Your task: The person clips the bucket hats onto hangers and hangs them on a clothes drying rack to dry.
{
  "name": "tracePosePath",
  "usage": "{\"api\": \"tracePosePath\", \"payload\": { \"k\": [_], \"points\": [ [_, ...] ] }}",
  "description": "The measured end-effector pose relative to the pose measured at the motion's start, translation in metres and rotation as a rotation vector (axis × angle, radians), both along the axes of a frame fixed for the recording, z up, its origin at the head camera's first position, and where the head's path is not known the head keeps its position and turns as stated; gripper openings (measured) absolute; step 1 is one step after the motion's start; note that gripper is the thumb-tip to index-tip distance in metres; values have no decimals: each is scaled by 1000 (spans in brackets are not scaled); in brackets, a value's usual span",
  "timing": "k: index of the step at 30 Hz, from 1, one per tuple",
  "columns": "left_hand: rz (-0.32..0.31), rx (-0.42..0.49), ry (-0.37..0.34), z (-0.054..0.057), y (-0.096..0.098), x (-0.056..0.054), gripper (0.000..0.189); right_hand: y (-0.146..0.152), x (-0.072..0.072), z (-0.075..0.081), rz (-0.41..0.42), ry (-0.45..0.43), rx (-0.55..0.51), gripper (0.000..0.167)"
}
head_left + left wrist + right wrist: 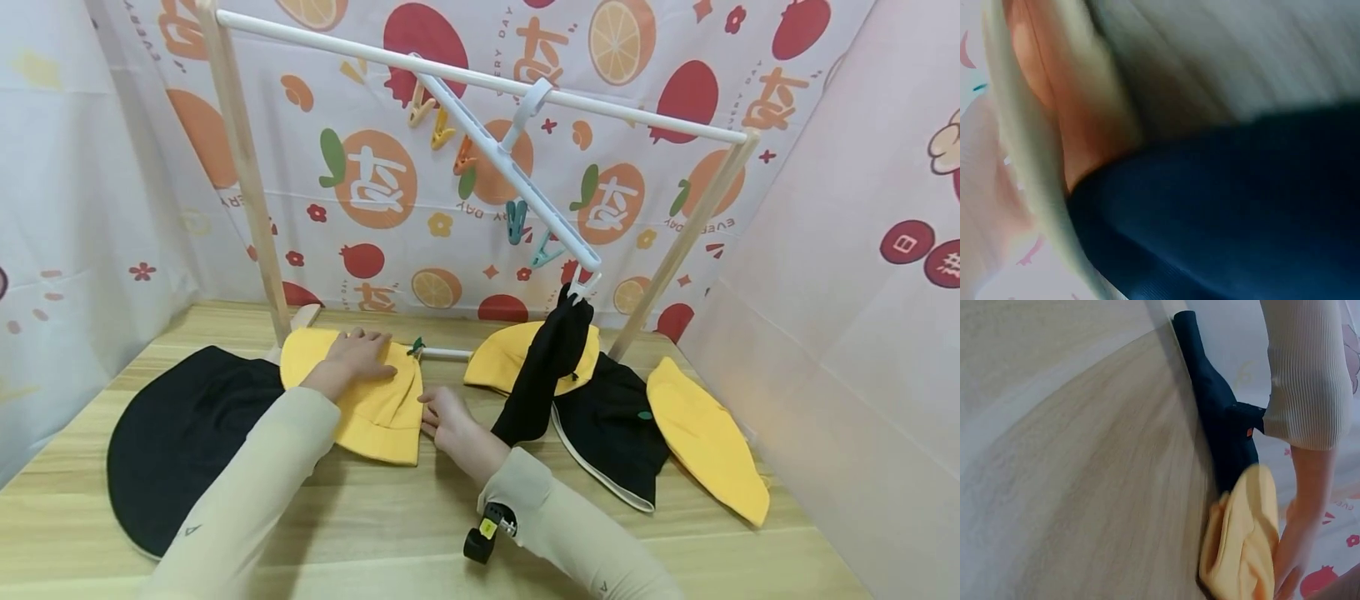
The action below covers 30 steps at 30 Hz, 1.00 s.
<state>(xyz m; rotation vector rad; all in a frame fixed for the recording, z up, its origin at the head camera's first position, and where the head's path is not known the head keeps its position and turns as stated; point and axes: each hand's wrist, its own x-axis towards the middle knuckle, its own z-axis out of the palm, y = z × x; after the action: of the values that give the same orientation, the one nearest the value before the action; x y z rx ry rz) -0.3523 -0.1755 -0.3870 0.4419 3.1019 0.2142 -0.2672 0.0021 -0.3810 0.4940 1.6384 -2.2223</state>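
Observation:
A yellow fabric hat [378, 404] with a small green leaf tab lies flattened on the table. My left hand [354, 358] rests on its upper part, palm down with the fingers spread. At the hat's right edge my right hand [450, 417] pinches the fabric with curled fingers. The same yellow hat [1244, 544] shows in the right wrist view, with the left hand [1294, 544] behind it. Beside it, under my left forearm, lies a large black hat [187, 442], which also fills the lower left wrist view.
A wooden rack with a white rod [315, 37] carries a light-blue hanger [517, 175] with several coloured clips. Long black cloth [543, 375] hangs from its near end. To the right lie a yellow hat [498, 354], a black hat [611, 433] and another yellow hat [708, 442].

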Motion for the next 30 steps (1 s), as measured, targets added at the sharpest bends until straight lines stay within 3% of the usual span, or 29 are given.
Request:
{"api": "tracePosePath", "payload": {
  "k": [4,9,15,21,25,30],
  "points": [
    [-18,44,8,1,-5,4,63,-2,0,-1,-1,-44,-8,53],
    [-56,101,-17,3,-5,8,56,-4,2,2,7,-129,-134,39],
    [-120,152,-37,9,-3,10,48,-3,8,12,48,-131,-212,46],
    [-186,180,45,24,1,14,43,4,20,32,50,-95,-221,46],
    [-258,347,96,36,1,19,36,17,20,46,70,-65,-213,44],
    [-260,602,42,49,-2,27,24,39,11,67,110,-27,-223,41]
  ]
}}
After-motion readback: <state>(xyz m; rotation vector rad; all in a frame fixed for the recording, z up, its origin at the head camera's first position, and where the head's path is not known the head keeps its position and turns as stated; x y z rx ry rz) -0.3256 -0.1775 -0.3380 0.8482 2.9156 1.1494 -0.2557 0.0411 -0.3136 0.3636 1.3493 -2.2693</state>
